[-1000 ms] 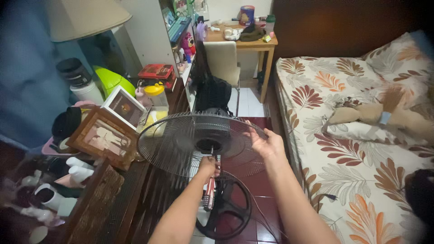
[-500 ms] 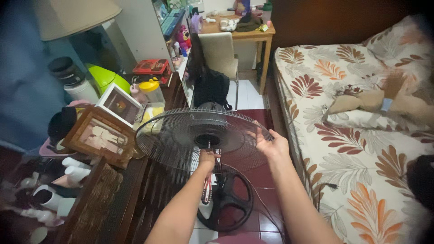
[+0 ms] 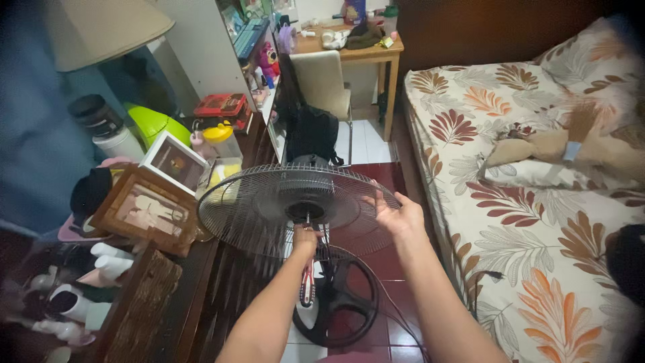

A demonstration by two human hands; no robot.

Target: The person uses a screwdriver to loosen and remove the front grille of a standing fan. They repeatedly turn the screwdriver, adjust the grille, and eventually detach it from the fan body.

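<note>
Down at the middle of the view, a stand fan's wire grille (image 3: 269, 205) is tipped nearly flat, its face turned up toward the camera over the dark red floor (image 3: 403, 309). The left hand (image 3: 306, 236) is clenched just below the hub (image 3: 306, 211), gripping what looks like the fan's shaft or a small tool; the blur there makes it hard to say which. The right hand (image 3: 396, 214) grasps the right rim of the grille, fingers curled over the wire edge. Under the hands, the fan's round black base (image 3: 342, 302) stands on the floor, with a red and white stem running down to it.

Along the left edge, a dark wooden worktop (image 3: 151, 306) carries two framed pictures (image 3: 144, 208) leaning near its far side, a black cap (image 3: 91, 191) and pale figurines (image 3: 74, 302) toward the near corner. A lampshade (image 3: 101, 30) hangs over that side. To the right, a bed (image 3: 537, 222) with a leaf-patterned sheet runs along the floor's edge. At the far wall, a cream chair (image 3: 324, 84) is pushed against a small wooden desk (image 3: 376, 54).
</note>
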